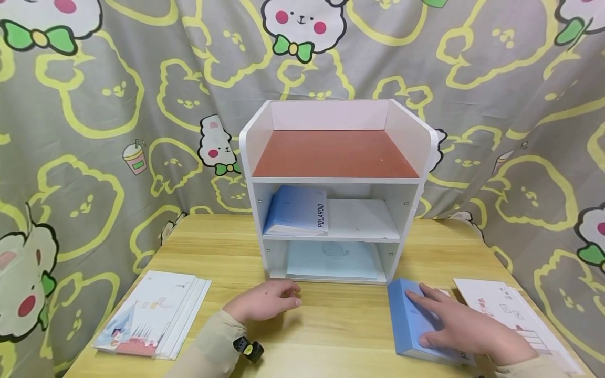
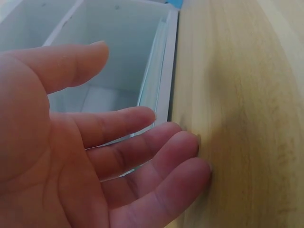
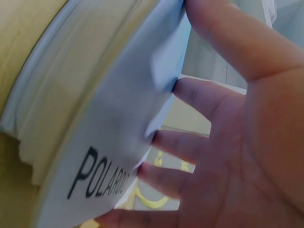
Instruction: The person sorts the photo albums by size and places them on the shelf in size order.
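A thick blue-to-white photo album (image 1: 412, 333) marked POLAROID (image 3: 102, 173) lies on the table at the right. My right hand (image 1: 465, 325) is spread over it, fingertips touching its cover and the thumb apart from the fingers. In front of the small white shelf (image 1: 336, 180), my left hand (image 1: 264, 302) holds nothing. Its fingers are loosely bent, and the left wrist view shows the bare palm (image 2: 52, 156) with fingertips near the tabletop. A similar blue album (image 1: 298, 210) sits on the shelf's middle level, at the left.
White illustrated books (image 1: 151, 315) lie stacked at the left; more picture books (image 1: 512, 315) lie at the right, partly behind my hand. A pale blue whale-print book or folder (image 1: 307, 260) lies on the bottom shelf. A patterned curtain (image 1: 179, 79) surrounds the wooden table (image 1: 340, 325).
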{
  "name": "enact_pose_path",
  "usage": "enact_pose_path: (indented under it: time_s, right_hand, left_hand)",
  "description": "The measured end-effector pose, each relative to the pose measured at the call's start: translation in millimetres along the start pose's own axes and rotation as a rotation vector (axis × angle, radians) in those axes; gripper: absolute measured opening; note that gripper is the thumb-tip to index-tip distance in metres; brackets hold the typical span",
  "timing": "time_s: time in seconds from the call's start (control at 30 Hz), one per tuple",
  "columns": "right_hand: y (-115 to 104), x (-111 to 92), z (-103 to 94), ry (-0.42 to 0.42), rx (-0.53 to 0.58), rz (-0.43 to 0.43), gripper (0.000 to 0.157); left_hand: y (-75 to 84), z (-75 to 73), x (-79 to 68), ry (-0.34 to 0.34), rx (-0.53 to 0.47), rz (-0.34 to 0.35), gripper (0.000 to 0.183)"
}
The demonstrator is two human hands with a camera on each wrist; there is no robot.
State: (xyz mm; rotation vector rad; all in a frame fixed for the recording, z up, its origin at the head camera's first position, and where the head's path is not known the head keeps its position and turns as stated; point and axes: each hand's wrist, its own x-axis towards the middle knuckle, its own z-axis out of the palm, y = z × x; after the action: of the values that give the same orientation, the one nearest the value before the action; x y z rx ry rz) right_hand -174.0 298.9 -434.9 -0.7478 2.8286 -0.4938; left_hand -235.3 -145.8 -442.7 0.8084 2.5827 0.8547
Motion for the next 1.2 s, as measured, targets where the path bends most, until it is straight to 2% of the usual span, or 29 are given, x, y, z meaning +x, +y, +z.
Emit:
enact_pose_path:
  time_s: [0.13, 0.2, 0.47, 0.7, 0.83, 1.2]
  right_hand:
    - [-17.4, 6.5, 9.8, 0.051, -0.011, -0.087, 0.095]
    - [-28.8, 12.5, 14.2, 0.050, -0.013, -0.113, 0.097]
    - [-65.0, 41.2, 22.5, 0.014, -0.011, -0.143, 0.096]
    - [-95.3, 64.3, 25.2, -0.036, 0.010, -0.130, 0.095]
    - [-107.0, 75.5, 28.3, -0.042, -0.015, -0.144, 0.095]
    - [-123.9, 91.3, 34.6, -0.068, -0.048, -0.128, 0.094]
  left_hand:
    - [0.2, 0.3, -0.2, -0.001, 0.000, -0.002, 0.044]
    - [1.3, 0.2, -0.3, -0.002, 0.000, 0.000, 0.044]
    - [4.0, -0.4, -0.9, -0.003, 0.001, 0.007, 0.045]
    - [3.1, 0.2, -1.2, -0.001, 0.009, 0.000, 0.045]
    - [2.2, 0.7, -0.7, 0.002, 0.016, 0.000, 0.046]
    - [1.5, 2.3, 1.3, 0.012, 0.032, 0.004, 0.043]
